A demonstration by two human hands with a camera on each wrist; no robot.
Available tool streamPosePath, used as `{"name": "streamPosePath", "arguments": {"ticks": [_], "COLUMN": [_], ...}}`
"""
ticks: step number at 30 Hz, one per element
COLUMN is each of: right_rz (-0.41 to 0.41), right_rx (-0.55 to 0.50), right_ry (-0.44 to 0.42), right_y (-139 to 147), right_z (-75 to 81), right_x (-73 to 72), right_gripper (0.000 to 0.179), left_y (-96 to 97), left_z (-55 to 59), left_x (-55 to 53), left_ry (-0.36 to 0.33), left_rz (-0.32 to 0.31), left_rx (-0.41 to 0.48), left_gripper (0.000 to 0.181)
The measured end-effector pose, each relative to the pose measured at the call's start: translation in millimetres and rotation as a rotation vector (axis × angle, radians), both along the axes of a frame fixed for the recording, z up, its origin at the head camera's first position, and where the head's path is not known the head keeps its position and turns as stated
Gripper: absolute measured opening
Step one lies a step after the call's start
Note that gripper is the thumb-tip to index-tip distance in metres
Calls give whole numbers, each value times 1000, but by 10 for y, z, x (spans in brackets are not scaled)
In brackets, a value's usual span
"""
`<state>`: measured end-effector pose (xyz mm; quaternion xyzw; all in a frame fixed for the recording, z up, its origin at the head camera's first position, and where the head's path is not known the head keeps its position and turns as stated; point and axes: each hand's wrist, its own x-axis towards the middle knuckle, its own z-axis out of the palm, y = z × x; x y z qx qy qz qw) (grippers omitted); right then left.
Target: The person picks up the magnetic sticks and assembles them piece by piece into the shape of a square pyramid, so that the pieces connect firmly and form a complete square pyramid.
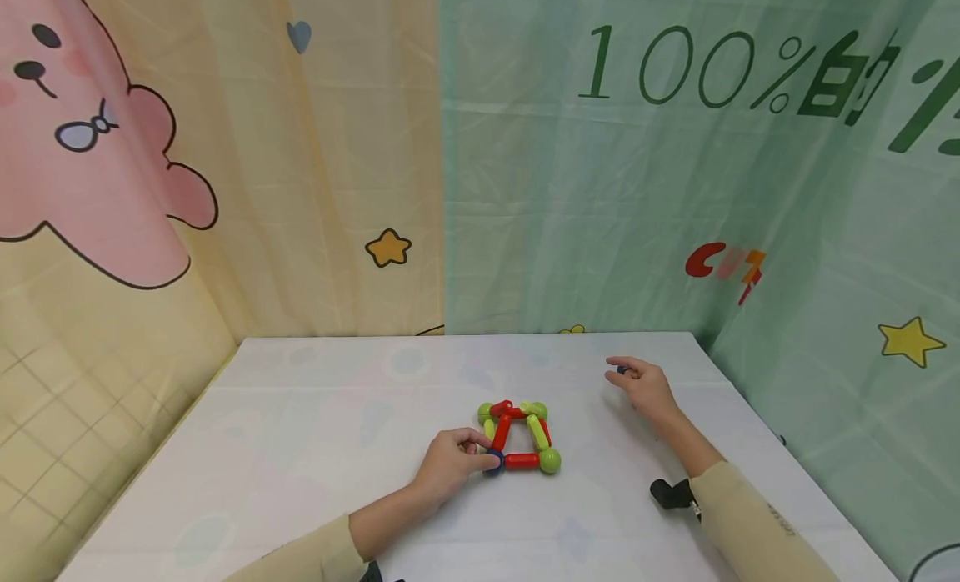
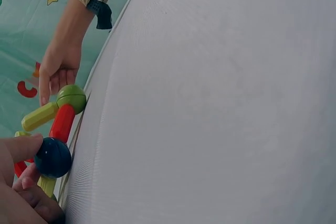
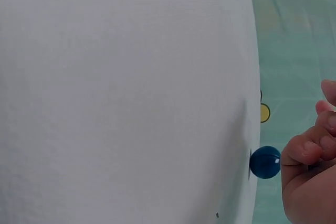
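Observation:
My left hand (image 1: 456, 461) pinches a dark blue ball (image 2: 53, 157) at the near left corner of a joined frame of toy rods and balls. A red rod (image 1: 522, 461) runs from it to a green ball (image 1: 551, 460); yellow-green rods (image 1: 537, 433) and further green balls make up the far part. My right hand (image 1: 647, 390) is over the table to the right of the frame, its fingers loosely bent. Beside those fingers a second blue ball (image 3: 265, 162) shows, partly hidden in the head view; it seems to sit on the table, apart from the fingertips.
A white table (image 1: 315, 449) carries the frame. Curtains with printed figures stand behind it, yellow (image 1: 330, 148) on the left and green (image 1: 570, 190) on the right. A black strap piece (image 1: 671, 494) sits at the right wrist.

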<state>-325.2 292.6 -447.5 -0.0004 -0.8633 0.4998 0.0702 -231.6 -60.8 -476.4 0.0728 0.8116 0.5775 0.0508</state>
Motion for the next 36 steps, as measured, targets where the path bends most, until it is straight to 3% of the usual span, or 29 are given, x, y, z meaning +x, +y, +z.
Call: {"name": "streamPosePath", "arguments": {"ticks": [15, 22, 36], "right_rz": [-215, -219, -219], "right_rx": [-168, -243, -141], "right_ry": [-181, -229, -206], "right_y": [255, 324, 332], "right_z": [-76, -162, -267], "right_x": [-279, -290, -346], "right_gripper": [53, 58, 57], "left_y": [-15, -5, 0], "left_z": [-5, -10, 0], "left_x": [30, 40, 56], "left_ry": [18, 20, 31], "left_rz": [0, -3, 6], "left_rx": [6, 11, 2], "left_gripper": [21, 21, 20]}}
